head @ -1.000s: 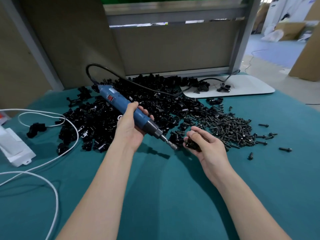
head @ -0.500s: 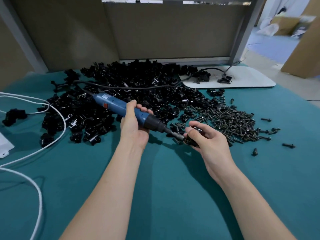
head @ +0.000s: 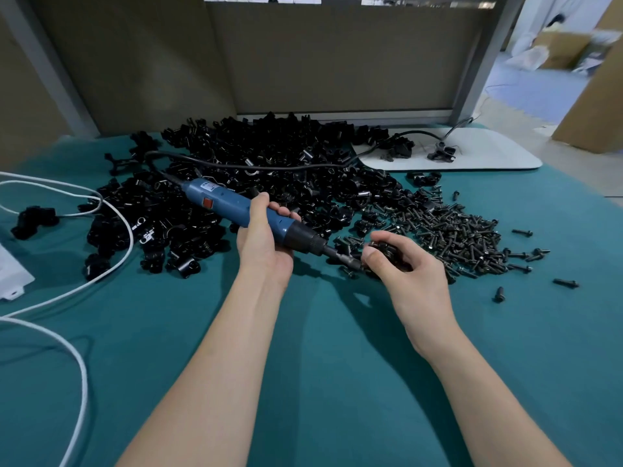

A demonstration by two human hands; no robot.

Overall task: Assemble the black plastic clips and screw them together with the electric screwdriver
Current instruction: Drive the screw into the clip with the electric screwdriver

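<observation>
My left hand (head: 264, 241) grips the blue electric screwdriver (head: 232, 207) around its barrel, with the tip pointing right and slightly down. My right hand (head: 401, 267) holds a black plastic clip (head: 387, 252) in curled fingers, and the screwdriver's bit (head: 347, 260) meets the clip by my thumb. A big heap of loose black clips (head: 269, 163) covers the table behind both hands. To the right of the clips lies a pile of black screws (head: 455, 237).
The table has a teal cloth (head: 303, 348). White cables (head: 84, 291) loop at the left beside a white box (head: 10, 274). A white board (head: 472, 153) lies at the back right with a few parts on it. Stray screws (head: 566, 283) lie at the right.
The screwdriver has swung lower and its bit has moved right onto the clip in my right hand. My right hand has closed more around the clip. The camera view shifted downward.
</observation>
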